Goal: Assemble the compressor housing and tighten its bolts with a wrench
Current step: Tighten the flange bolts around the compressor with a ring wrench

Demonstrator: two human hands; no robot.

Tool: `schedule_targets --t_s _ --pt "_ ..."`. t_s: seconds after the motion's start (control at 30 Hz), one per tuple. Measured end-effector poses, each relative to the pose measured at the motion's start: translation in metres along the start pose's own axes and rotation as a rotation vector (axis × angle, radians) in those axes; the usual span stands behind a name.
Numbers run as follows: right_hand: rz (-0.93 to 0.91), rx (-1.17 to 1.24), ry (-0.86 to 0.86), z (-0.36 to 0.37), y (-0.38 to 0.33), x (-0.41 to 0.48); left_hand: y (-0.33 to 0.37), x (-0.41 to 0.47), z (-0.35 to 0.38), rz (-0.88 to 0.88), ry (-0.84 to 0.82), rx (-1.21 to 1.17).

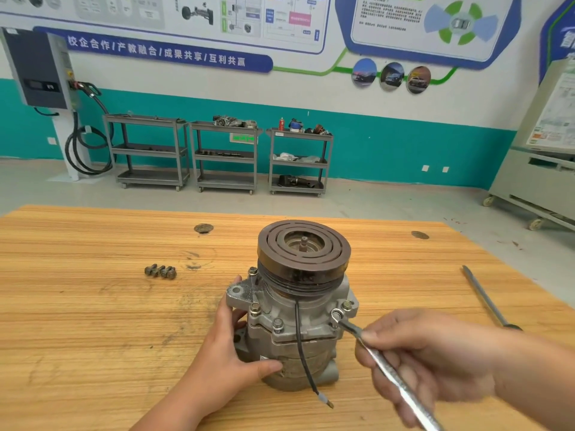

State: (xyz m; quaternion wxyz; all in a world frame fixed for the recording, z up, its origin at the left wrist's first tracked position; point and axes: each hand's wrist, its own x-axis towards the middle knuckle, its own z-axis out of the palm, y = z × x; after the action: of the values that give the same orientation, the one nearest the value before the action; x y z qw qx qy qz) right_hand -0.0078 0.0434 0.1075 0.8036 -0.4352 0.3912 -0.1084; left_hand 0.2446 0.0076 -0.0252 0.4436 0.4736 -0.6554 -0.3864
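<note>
We record the compressor (pixel 298 325) standing upright on the desk (pixel 93 306), pulley (pixel 304 247) uppermost, between our two hands. Our left hand (pixel 230 356) grips its left flank, thumb pressed on the lower body, fingers curled behind the mounting ear. Our right hand (pixel 429 359) pinches the wrench (pixel 389 372) shaft; the wrench head, ahead and left of that hand, sits on a flange bolt (pixel 337 314). A black wire (pixel 301 346) hangs down the housing front. A few loose bolts (pixel 161 271) lie well beyond the left hand, to its left. A metal rod (pixel 485 295) lies beyond the right hand, apart from it.
</note>
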Motion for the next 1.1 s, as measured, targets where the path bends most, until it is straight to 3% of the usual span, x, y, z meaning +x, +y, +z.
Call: schedule_targets --t_s 0.13,0.27,0.33,0.43,0.6,0.73,0.8,0.87,0.97,1.1 --pt "-0.266 0.527 0.223 0.048 0.027 0.022 -0.002 0.001 -0.001 0.021 -0.005 0.017" --pt "-0.522 0.905 0.176 0.085 0.026 0.057 -0.008 0.002 0.001 0.019 0.037 0.017" --pt "-0.609 0.971 0.16 0.098 0.024 0.071 -0.008 0.004 0.002 0.01 0.078 0.029" --pt "-0.671 0.923 0.144 0.103 0.026 0.074 -0.009 0.009 0.004 -0.058 0.152 -0.144" --pt "-0.662 0.585 0.163 0.091 0.047 0.055 -0.006 0.003 0.002 -0.002 0.045 -0.006" --pt "-0.681 0.184 0.55 0.049 0.064 0.034 -0.008 0.002 -0.002 0.012 0.009 0.001" --pt "-0.654 -0.15 0.752 0.022 0.067 0.018 -0.008 0.003 -0.003 -0.001 0.012 -0.006" --pt "-0.654 -0.511 0.839 0.0 0.061 0.0 -0.009 0.004 -0.003 -0.005 0.015 -0.011" --pt "-0.631 -1.041 0.852 -0.018 0.038 -0.018 -0.011 0.004 -0.002 -0.002 0.013 -0.002" --pt "-0.463 -1.488 0.734 -0.029 -0.005 -0.018 -0.011 0.003 -0.002 -0.002 0.021 0.0"
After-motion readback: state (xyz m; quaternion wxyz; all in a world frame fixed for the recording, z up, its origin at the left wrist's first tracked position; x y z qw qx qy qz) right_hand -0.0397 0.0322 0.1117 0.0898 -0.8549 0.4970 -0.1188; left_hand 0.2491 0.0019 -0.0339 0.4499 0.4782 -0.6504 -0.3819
